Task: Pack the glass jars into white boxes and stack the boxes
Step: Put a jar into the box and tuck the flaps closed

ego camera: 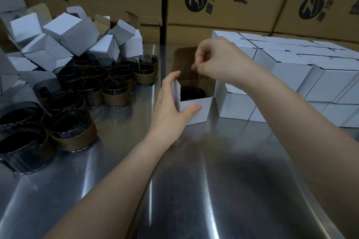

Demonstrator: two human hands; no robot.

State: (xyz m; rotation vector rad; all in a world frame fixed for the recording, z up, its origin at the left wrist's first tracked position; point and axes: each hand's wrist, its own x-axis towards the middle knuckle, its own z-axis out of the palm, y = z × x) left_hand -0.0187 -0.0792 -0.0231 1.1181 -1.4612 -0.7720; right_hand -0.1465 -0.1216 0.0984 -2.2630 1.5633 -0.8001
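Here, the open white box (196, 111) stands on the steel surface (194, 170), a dark glass jar (192, 92) inside. The left hand (171, 105) grips its left corner, fingers spread. The right hand (215, 62) hovers above it, curled fingers pinching its side flap (208, 85).

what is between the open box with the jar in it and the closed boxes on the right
Nothing visible: the open box stands right beside the closed boxes. The left hand and right hand hold it, lid not yet shut.

Packing warehouse: printed shipping cartons (223, 0) stacked behind steel table (194, 180).
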